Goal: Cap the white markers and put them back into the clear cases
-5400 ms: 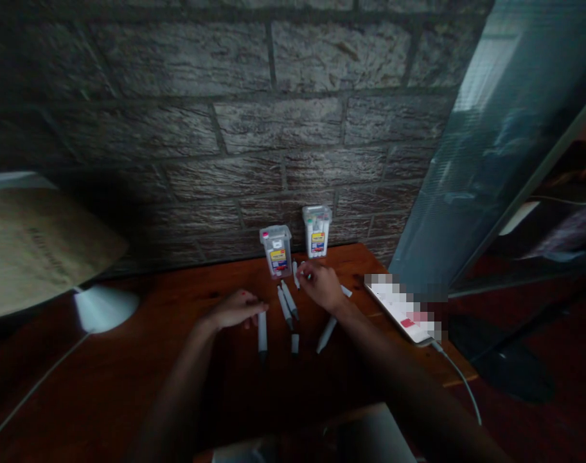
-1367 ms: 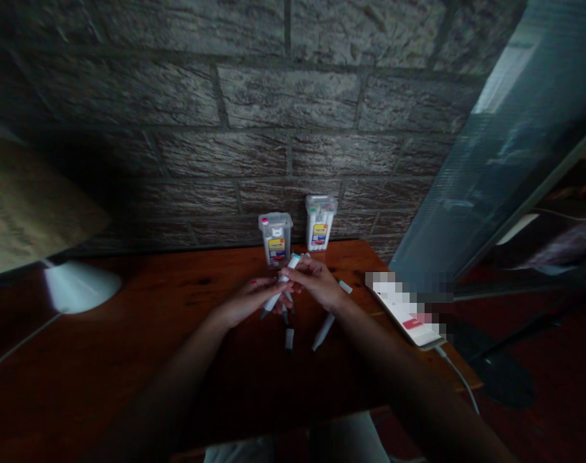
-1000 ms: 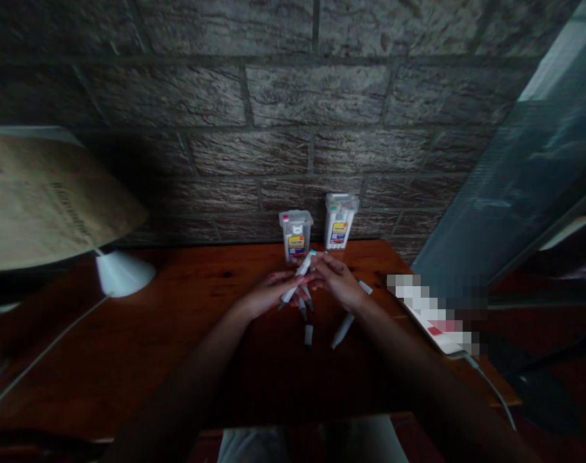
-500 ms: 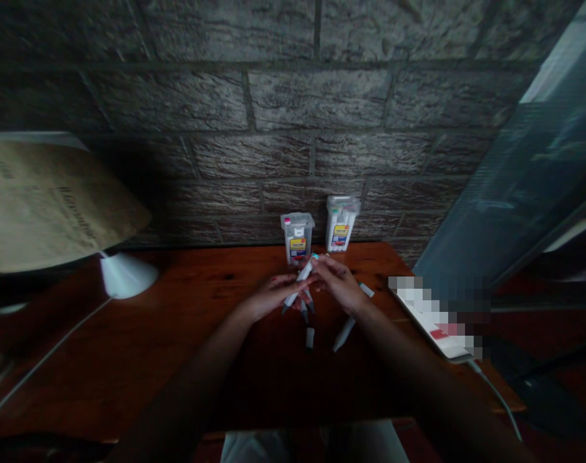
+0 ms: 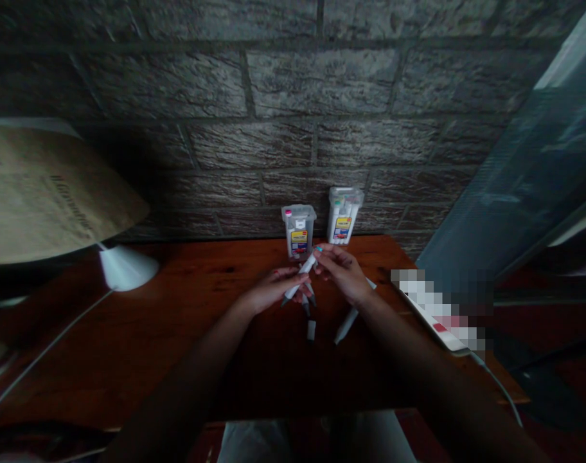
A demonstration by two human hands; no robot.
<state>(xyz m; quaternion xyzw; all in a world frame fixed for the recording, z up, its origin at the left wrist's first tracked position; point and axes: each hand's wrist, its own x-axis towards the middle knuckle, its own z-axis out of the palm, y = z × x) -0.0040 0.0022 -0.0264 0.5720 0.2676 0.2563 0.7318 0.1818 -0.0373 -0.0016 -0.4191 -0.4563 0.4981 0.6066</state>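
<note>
My left hand [image 5: 272, 292] grips the lower part of a white marker [image 5: 299, 278] held slanted above the wooden table [image 5: 187, 334]. My right hand [image 5: 340, 273] pinches the marker's upper end, where a teal cap [image 5: 318, 249] shows. Several more white markers lie on the table below my hands, one of them [image 5: 346, 325] near my right wrist, and a short cap-like piece [image 5: 311, 330] lies in front. Two clear marker boxes [image 5: 299, 230] [image 5: 344, 215] stand upright against the brick wall behind.
A white lamp base [image 5: 124, 267] with a cord stands at the left under a tan lampshade [image 5: 47, 193]. A white device [image 5: 435, 315] with a cable lies at the table's right edge. A dark glass panel [image 5: 514, 167] leans at the right.
Earlier my hands were apart over the markers on the table. Since then they have lifted one marker and hold it between them; in the last second they hardly moved while the view shifted slightly.
</note>
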